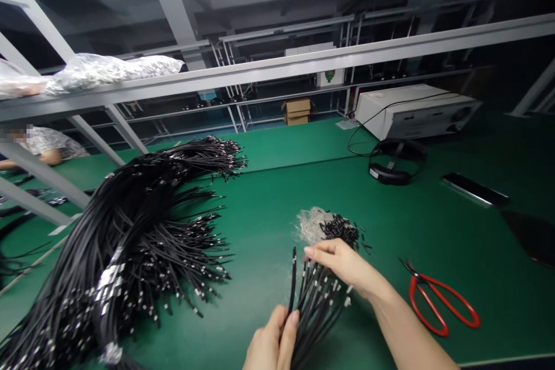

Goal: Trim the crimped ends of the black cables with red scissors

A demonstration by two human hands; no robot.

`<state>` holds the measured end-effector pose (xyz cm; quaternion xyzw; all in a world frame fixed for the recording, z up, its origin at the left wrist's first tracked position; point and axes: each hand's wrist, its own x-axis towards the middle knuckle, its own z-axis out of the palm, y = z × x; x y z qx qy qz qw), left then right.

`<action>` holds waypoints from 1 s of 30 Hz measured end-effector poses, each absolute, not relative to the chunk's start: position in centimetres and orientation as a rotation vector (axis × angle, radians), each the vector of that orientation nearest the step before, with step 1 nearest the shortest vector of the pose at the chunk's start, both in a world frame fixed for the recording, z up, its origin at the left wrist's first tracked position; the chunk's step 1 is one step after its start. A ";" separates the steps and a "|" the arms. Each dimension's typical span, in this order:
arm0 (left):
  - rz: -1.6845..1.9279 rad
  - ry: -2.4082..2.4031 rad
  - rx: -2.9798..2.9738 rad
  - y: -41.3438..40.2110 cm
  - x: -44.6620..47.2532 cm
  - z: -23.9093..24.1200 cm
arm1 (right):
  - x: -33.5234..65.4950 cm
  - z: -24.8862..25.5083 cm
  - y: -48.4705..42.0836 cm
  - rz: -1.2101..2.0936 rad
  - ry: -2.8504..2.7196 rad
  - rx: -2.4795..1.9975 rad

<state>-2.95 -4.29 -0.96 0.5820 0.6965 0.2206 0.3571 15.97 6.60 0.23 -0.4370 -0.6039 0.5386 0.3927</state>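
Note:
My left hand [273, 340] is closed around a bundle of thin black cables [314, 312] at the lower middle of the view. One cable stands apart from the rest, pinched upright between thumb and forefinger. White bands mark the cables near their tips. Just above these ends is my right hand [342, 263], fingers bent and pinched together; what they hold, if anything, is too small to make out. Behind it lies a heap of short black pieces [340, 228], touching a pile of clear plastic scraps [313, 224]. Red-handled scissors [429, 295] rest open to the right.
A large mass of black cables [130, 231] covers the left side of the green table [260, 202]. Toward the back right are a black headset [392, 165], a phone [474, 189] and a white box-shaped device [411, 113]. A shelf rail [277, 72] crosses above. Another person sits far left.

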 end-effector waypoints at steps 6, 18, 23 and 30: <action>0.578 1.746 1.510 -4.5 -3.2 -0.9 | 15.7 0.9 6.8 1.196 -1.197 -1.187; 0.570 1.773 1.530 -4.6 -3.3 -1.4 | 15.1 1.0 6.3 1.560 -1.303 -1.007; 0.560 1.767 1.532 -4.7 -3.2 -1.7 | 16.5 1.6 6.0 1.662 -1.573 -1.015; 0.499 1.751 1.526 -4.4 -3.2 -0.3 | 15.6 1.2 5.8 1.622 -1.298 -1.009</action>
